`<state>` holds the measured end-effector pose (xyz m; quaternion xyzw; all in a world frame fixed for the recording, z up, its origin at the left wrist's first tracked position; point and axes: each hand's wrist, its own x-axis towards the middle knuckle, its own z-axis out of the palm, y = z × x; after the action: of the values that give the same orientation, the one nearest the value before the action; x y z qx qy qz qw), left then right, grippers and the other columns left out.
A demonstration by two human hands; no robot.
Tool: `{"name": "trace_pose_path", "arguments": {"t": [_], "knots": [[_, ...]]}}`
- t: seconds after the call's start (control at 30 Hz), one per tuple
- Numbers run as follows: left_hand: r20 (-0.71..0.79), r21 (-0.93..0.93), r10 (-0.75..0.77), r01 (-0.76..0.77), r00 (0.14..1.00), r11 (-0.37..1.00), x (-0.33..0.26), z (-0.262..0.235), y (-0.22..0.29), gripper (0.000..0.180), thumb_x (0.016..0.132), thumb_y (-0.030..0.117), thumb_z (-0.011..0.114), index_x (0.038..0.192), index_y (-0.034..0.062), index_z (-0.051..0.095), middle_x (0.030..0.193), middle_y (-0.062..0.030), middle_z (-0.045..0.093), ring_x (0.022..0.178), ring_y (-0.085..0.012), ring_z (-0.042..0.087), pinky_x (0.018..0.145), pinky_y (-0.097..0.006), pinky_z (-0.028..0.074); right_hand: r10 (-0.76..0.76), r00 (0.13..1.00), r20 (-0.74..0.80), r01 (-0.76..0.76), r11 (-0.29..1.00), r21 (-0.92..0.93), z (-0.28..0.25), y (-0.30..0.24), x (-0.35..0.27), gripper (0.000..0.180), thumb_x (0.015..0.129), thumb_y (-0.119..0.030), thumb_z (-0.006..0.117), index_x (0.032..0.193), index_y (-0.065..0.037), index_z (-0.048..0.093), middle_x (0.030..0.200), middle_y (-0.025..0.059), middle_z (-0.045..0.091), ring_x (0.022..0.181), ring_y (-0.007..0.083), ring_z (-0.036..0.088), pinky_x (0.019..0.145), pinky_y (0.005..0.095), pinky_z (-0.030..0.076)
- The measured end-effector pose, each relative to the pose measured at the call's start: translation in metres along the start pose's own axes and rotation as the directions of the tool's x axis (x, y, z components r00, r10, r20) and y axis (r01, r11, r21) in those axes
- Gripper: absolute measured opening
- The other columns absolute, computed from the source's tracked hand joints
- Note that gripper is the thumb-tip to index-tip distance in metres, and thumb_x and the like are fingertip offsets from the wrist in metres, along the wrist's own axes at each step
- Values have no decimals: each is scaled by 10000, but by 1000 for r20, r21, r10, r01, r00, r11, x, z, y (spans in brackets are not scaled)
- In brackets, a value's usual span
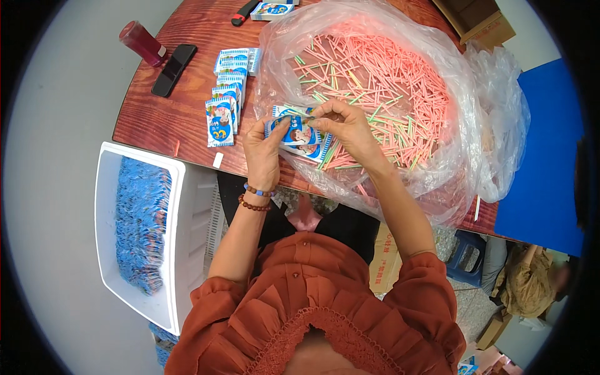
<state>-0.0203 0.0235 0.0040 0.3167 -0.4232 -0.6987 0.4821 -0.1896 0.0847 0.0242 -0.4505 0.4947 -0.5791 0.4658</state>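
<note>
Between my two hands is a small blue-and-white packet point(299, 134) with a cartoon figure on it. My left hand point(263, 150) grips its left side with the thumb on top. The fingers of my right hand point(345, 127) pinch at its upper right edge; whether they also hold a stick is too small to tell. Another blue-and-white packet point(319, 150) lies partly hidden beneath it. Just beyond and to the right, a clear plastic bag point(281, 56) lies spread open, full of thin pink and green sticks point(400, 75).
An overlapping row of packets point(220, 122) lies left of my hands, near a black phone point(174, 70) and a red bottle point(142, 42). A white foam box point(181, 250) at left holds many blue packets. A box cutter point(244, 12) lies at the back; a person point(528, 281) sits at lower right.
</note>
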Motion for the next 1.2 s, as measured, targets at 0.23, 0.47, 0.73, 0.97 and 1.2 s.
{"name": "trace_pose_path", "arguments": {"t": [0.23, 0.47, 0.73, 0.97, 1.2], "knots": [[-12, 28, -47, 47, 999, 999, -8, 5, 5, 140, 874, 50, 668, 1004, -1, 662, 894, -26, 679, 770, -59, 614, 682, -206, 501, 8, 1000, -27, -13, 985, -173, -2, -2, -1, 118, 865, -58, 664, 970, -6, 653, 854, 2, 655, 767, 44, 582, 670, 204, 476], [-10, -42, -52, 51, 999, 998, -10, 6, 2, 154, 888, 77, 661, 1013, -11, 677, 902, -23, 683, 768, -58, 611, 674, -201, 496, 117, 990, -76, -115, 993, 19, 13, -17, -10, 144, 872, -102, 673, 980, -8, 692, 787, -8, 655, 653, 11, 544, 580, 176, 456], [11, -83, -133, 134, 991, 988, -14, 9, 3, 195, 922, 129, 632, 1038, -20, 683, 910, -24, 688, 753, -41, 595, 656, -210, 490, 207, 969, -136, -226, 964, -138, -1, -10, -20, 135, 888, -129, 651, 930, -8, 693, 701, -19, 632, 595, 26, 539, 550, 195, 454], [20, -80, -163, 164, 986, 983, -11, 1, 2, 210, 935, 201, 618, 960, 4, 683, 864, -27, 684, 720, -74, 636, 583, -227, 525, -325, 946, -13, 308, 907, -289, -17, -22, -28, 168, 815, -78, 681, 970, -34, 634, 1124, 80, 565, 1084, 176, 520, 936, 334, 414], [136, -90, -279, 292, 951, 952, -16, 14, 3, 195, 947, 187, 598, 985, 6, 660, 896, -35, 686, 752, -92, 647, 633, -254, 552, -349, 891, 289, 451, 628, -634, -19, -10, -28, 279, 779, -145, 721, 1052, -89, 702, 1389, 97, 484, 1319, 309, 376, 1083, 450, 287]]}}
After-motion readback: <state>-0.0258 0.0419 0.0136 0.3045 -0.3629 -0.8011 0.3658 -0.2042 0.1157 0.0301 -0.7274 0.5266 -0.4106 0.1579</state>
